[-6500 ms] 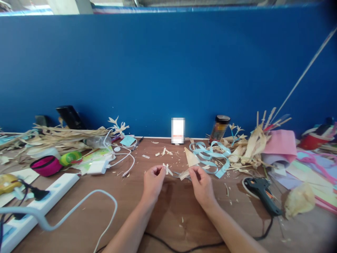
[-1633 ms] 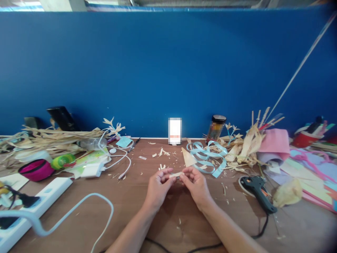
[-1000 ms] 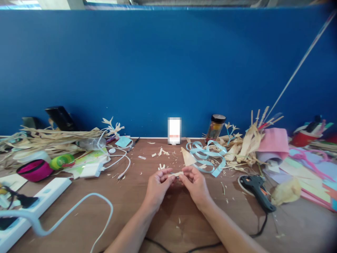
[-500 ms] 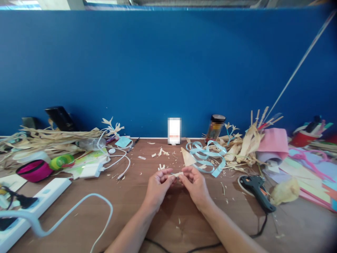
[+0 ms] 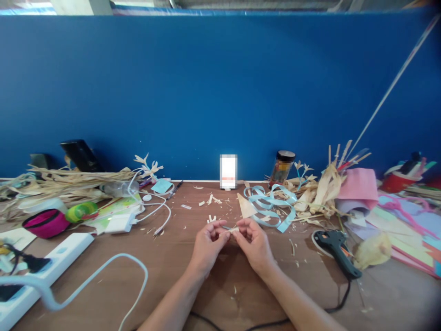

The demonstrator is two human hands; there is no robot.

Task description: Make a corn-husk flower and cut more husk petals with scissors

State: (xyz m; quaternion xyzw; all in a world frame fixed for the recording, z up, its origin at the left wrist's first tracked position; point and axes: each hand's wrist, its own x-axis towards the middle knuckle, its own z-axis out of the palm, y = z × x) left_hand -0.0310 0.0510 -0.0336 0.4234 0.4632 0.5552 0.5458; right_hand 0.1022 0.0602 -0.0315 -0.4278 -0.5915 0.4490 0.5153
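Note:
Above the middle of the table, my left hand [image 5: 207, 248] and my right hand [image 5: 254, 243] meet at their fingertips. Both pinch a small pale strip of dried corn husk [image 5: 234, 230] between thumb and fingers. A thin bluish-grey end shows beside the strip, too small to name. Just beyond the right fingers lie a flat tan triangular piece [image 5: 244, 206] and a curled light blue ribbon [image 5: 272, 201]. Cut husk scraps [image 5: 214, 199] are scattered beyond the fingertips.
At right, a black glue gun [image 5: 336, 253] trails its cord toward me; coloured paper sheets [image 5: 401, 230] lie behind it. A white power strip [image 5: 65, 253] and looping cable are at left, below piled husks [image 5: 86, 177]. A dark-lidded jar [image 5: 283, 168] stands by the blue partition [image 5: 193, 92].
My fingertips have drawn slightly closer together on the husk strip, so less of it shows between them. Everything else stays in place.

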